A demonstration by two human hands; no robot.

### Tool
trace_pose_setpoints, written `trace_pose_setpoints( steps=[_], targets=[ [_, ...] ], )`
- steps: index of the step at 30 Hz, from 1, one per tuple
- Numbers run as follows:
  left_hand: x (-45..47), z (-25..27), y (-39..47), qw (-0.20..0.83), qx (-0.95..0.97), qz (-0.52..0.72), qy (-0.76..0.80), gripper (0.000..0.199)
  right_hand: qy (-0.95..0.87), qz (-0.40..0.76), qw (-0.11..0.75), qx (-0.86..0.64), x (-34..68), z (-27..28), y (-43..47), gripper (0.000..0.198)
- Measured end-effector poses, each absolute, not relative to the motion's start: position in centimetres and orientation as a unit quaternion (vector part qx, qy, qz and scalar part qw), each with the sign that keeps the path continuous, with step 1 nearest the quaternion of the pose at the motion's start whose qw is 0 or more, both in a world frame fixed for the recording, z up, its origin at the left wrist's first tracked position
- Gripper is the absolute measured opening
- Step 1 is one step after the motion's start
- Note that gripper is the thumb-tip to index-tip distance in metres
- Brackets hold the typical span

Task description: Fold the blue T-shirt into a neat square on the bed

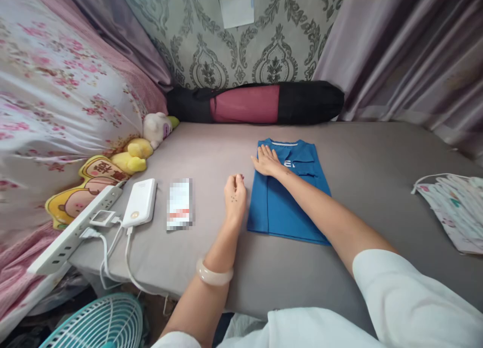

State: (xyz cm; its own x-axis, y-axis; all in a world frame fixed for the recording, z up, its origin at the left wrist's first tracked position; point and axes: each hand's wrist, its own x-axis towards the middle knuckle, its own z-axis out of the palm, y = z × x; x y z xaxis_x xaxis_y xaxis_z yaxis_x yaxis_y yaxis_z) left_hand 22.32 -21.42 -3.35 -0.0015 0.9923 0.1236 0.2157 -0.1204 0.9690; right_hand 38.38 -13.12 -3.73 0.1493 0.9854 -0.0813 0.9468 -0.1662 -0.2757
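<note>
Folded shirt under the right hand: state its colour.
Blue, with a white collar stripe; folded shirt, head view.

Power bank (140, 203), power strip (75, 229), plush toys (145, 139) – rolled mat bag (256, 103), teal fan (100, 323)

My right hand (266, 160) lies flat, fingers spread, on the folded blue shirt (290, 197) on the grey bed sheet (377, 187). My left hand (235, 193) rests curled on the sheet just beside the shirt's left edge. A white power bank (140, 203) lies further left.
</note>
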Motion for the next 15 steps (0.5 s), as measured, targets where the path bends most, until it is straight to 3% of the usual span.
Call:
trace_pose_setpoints(
  steps=[5, 15],
  targets=[
    [21.7, -4.8, -20.5, 0.474, 0.493, 0.519, 0.513, 0.015, -0.629, 0.081, 0.079, -0.769, 37.1, -5.3, -15.2, 0.069],
    [21.7, -4.8, -20.1, 0.472, 0.477, 0.538, 0.510, 0.015, -0.645, 0.064, 0.101, -0.755, 36.9, -5.0, -16.6, 0.061]
  ],
)
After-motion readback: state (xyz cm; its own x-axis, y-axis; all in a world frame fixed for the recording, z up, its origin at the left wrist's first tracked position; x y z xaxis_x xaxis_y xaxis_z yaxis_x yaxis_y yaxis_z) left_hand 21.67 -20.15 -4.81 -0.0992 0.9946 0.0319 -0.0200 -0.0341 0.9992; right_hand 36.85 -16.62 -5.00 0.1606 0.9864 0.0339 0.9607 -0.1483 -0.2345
